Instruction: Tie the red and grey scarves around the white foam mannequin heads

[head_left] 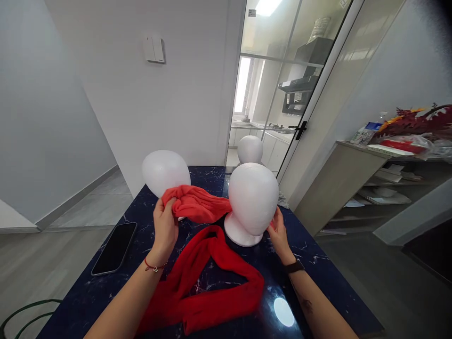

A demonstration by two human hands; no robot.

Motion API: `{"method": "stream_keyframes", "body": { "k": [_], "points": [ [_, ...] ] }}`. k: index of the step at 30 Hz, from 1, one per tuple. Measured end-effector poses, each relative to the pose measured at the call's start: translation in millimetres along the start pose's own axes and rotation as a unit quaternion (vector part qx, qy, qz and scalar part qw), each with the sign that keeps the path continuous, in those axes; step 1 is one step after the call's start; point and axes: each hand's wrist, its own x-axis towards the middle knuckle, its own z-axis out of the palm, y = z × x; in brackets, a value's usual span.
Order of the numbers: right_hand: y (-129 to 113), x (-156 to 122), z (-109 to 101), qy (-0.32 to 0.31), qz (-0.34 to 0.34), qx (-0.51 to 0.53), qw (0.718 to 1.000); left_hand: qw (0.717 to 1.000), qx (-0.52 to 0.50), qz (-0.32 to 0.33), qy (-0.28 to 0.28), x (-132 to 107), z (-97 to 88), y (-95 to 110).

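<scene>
A white foam mannequin head (252, 197) stands upright on the dark blue marbled table. My left hand (165, 221) grips the bunched end of a coral-red scarf (203, 203), which stretches rightward and passes behind the head. On the head's right side, my right hand (278, 233) curls in near the neck. A sliver of red shows by its thumb, while some fingertips are hidden behind the head. Between my forearms a darker red scarf (226, 301) lies in a loose loop on the tabletop. Behind my left hand is another white mannequin head (165, 170), which appears tipped over.
A black-screened phone (115, 248) lies at the table's left edge. A third white head (250, 149), perhaps a reflection, shows by the glass door (268, 70). To the right stands a shelf unit (363, 174) with papers and red decorations. A green cable (30, 308) is on the floor.
</scene>
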Motion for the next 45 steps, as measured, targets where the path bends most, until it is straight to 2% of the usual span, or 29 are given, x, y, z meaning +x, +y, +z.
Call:
{"method": "stream_keyframes", "body": {
  "k": [2, 6, 8, 10, 12, 13, 14, 16, 17, 18, 19, 21, 22, 23, 25, 27, 29, 32, 34, 37, 41, 45],
  "points": [
    [5, -5, 6, -0.052, 0.026, 0.025, 0.998, 0.999, -0.041, 0.02, 0.008, -7, 0.1, 22],
    [14, -8, 8, -0.114, 0.052, 0.005, 0.992, 0.993, -0.005, 0.096, -0.065, -31, -12.4, 59],
    [14, -10, 10, -0.125, 0.062, -0.002, 0.99, 0.988, 0.015, 0.126, -0.082, -47, -21.6, 72],
    [11, -12, 13, -0.125, 0.074, -0.002, 0.989, 0.986, 0.037, 0.123, -0.109, -62, -29.0, 84],
    [7, -16, 20, -0.116, 0.084, -0.002, 0.99, 0.971, 0.09, 0.128, -0.18, -71, -32.8, 93],
    [6, -17, 25, -0.111, 0.086, -0.005, 0.99, 0.95, 0.14, 0.144, -0.238, -73, -33.4, 96],
    [4, -18, 30, -0.106, 0.084, -0.011, 0.991, 0.915, 0.206, 0.162, -0.306, -73, -33.6, 97],
    [3, -19, 38, -0.085, 0.074, -0.029, 0.993, 0.805, 0.358, 0.175, -0.44, -68, -33.9, 89],
    [3, -19, 42, -0.075, 0.067, -0.037, 0.994, 0.745, 0.429, 0.169, -0.483, -64, -34.5, 80],
    [3, -19, 45, -0.065, 0.06, -0.045, 0.995, 0.694, 0.491, 0.157, -0.503, -61, -35.5, 69],
    [4, -19, 48, -0.057, 0.053, -0.051, 0.996, 0.664, 0.537, 0.161, -0.494, -58, -36.9, 55],
    [5, -19, 52, -0.046, 0.046, -0.055, 0.996, 0.639, 0.609, 0.188, -0.431, -52, -39.4, 25],
    [5, -19, 53, -0.042, 0.048, -0.056, 0.996, 0.632, 0.608, 0.191, -0.44, -49, -39.9, 10],
    [6, -19, 54, -0.036, 0.051, -0.055, 0.997, 0.63, 0.592, 0.183, -0.469, -45, -39.7, -5],
    [5, -17, 52, -0.025, 0.057, -0.058, 0.996, 0.644, 0.556, 0.146, -0.504, -38, -37.1, -33],
    [5, -13, 45, -0.009, 0.062, -0.076, 0.995, 0.667, 0.559, 0.11, -0.481, -31, -33.4, -59],
    [6, -6, 35, 0.004, 0.057, -0.1, 0.993, 0.673, 0.569, 0.091, -0.464, -24, -31.0, -80],
    [4, 13, 22, 0.011, 0.031, -0.118, 0.993, 0.671, 0.529, 0.097, -0.511, -19, -32.4, -97],
    [1, 31, 25, 0.004, 0.009, -0.125, 0.992, 0.667, 0.478, 0.098, -0.563, -19, -35.9, -98],
    [-8, 63, 58, -0.029, -0.009, -0.137, 0.99, 0.661, 0.447, 0.077, -0.598, -23, -42.2, -93],
    [-15, 94, 135, -0.043, 0.001, -0.15, 0.988, 0.681, 0.449, 0.093, -0.57, -32, -48.5, -88],
    [-8, 102, 201, -0.045, 0.036, -0.177, 0.982, 0.681, 0.452, 0.114, -0.565, -37, -51.3, -88]
  ]
}}
